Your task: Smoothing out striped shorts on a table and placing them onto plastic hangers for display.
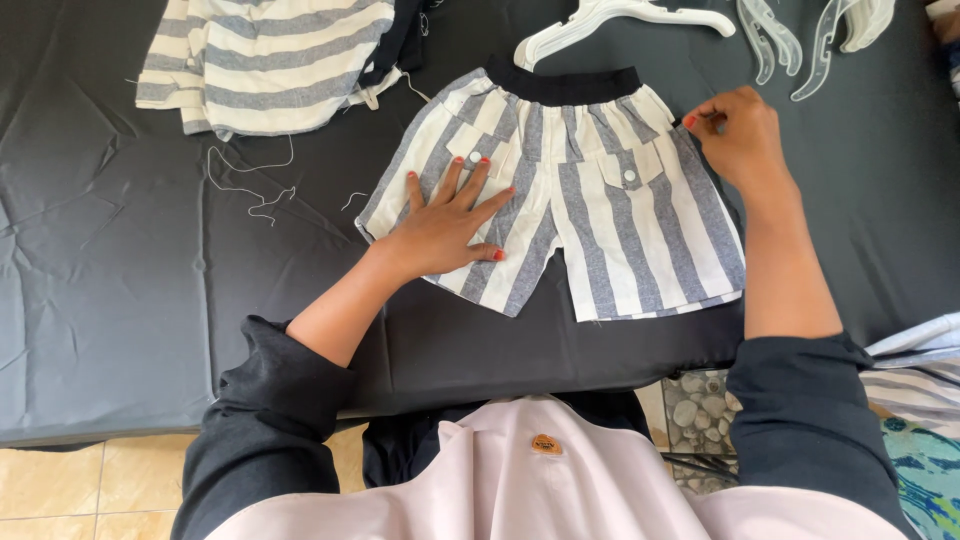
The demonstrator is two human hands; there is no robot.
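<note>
A small pair of grey-and-white striped shorts [600, 210] with a black waistband and two buttoned pockets lies flat on the black table cover [120, 280]. My left hand [450, 225] rests flat, fingers spread, on the shorts' left leg just below the left pocket button. At the shorts' upper right edge, beside the waistband, my right hand [740, 135] has its fingers pinched together; what they pinch is too small to make out.
A folded striped garment [265, 60] lies at the back left, with loose white threads [250, 185] near it. White plastic hangers [620, 20] and clear hangers [800, 35] sit along the far edge. Striped and blue patterned cloth [925, 400] hangs at the right.
</note>
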